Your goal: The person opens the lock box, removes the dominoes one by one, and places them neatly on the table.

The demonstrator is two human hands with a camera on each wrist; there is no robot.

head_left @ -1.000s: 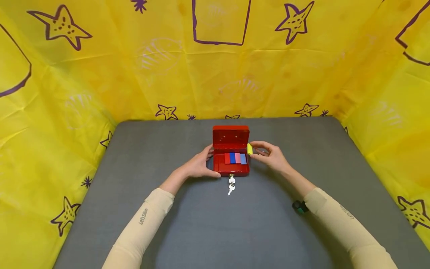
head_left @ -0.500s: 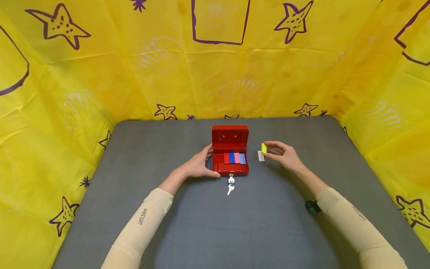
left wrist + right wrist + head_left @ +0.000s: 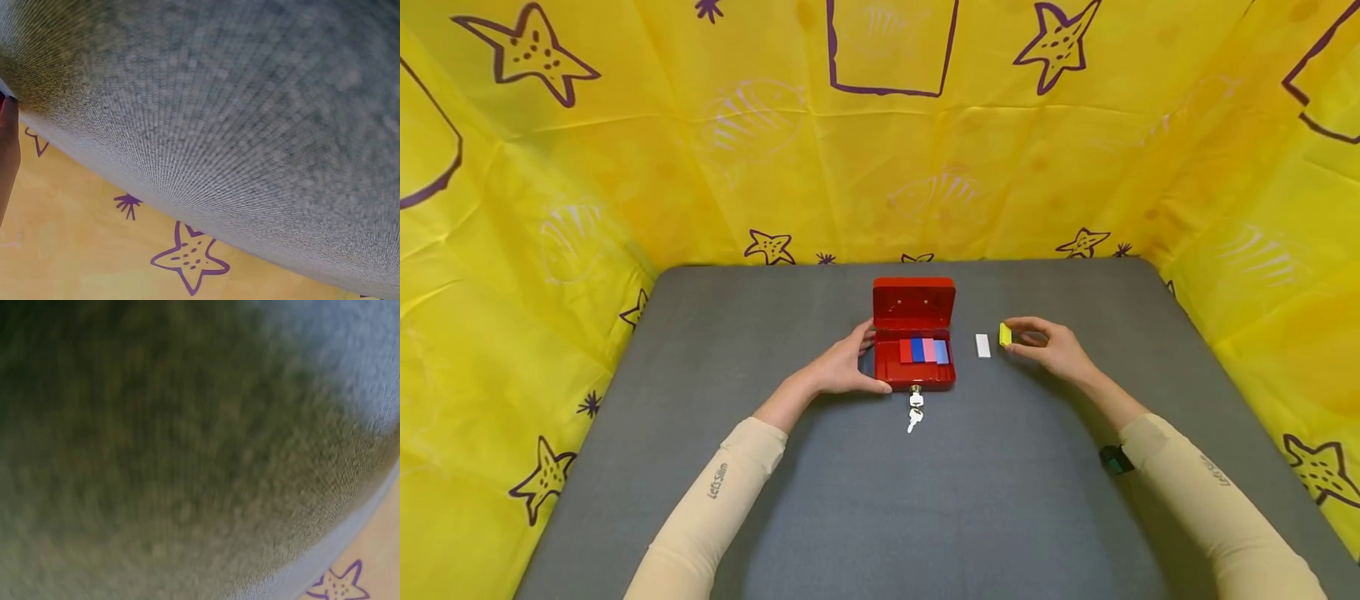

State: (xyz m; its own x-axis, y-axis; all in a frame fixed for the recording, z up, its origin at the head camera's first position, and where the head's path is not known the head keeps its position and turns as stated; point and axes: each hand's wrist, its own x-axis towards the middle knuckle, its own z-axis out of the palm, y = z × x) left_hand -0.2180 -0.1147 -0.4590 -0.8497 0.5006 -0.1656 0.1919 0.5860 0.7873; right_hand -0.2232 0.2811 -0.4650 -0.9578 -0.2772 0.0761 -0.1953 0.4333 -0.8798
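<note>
Seen from the head: in the right hand [image 3: 1051,346], a yellow block [image 3: 1005,335], pinched between thumb and fingers at its right side, slightly tilted; contact with the grey surface [image 3: 880,500] not possible to tell. Just left of it, apart, a white block [image 3: 982,346] on the surface, between the yellow block and the red box [image 3: 887,371]. At the left side of the red box, the left hand [image 3: 841,367], with thumb at the front left corner and fingers bent against the left wall, clamped on the box from that side; fingertips partly hidden. Behind the interior, a raised lid [image 3: 913,304], upright along the rear edge. Inside, in one row from left to right: a red block [image 3: 906,351], a blue block [image 3: 917,350], a pink block [image 3: 929,350] and a light blue block [image 3: 941,352], side by side. At the middle of the box front, a pair of keys [image 3: 916,408], one at the lock, one below. On both forearms, pale sleeves [image 3: 707,500]; under the right cuff, a dark wrist device [image 3: 1116,459]. Around the surface, yellow cloth [image 3: 655,117] with purple starfish outlines. From the left wrist: mostly surface, with part of the hand at the left edge. From the right wrist: shaded, blurred surface and a corner of cloth
</note>
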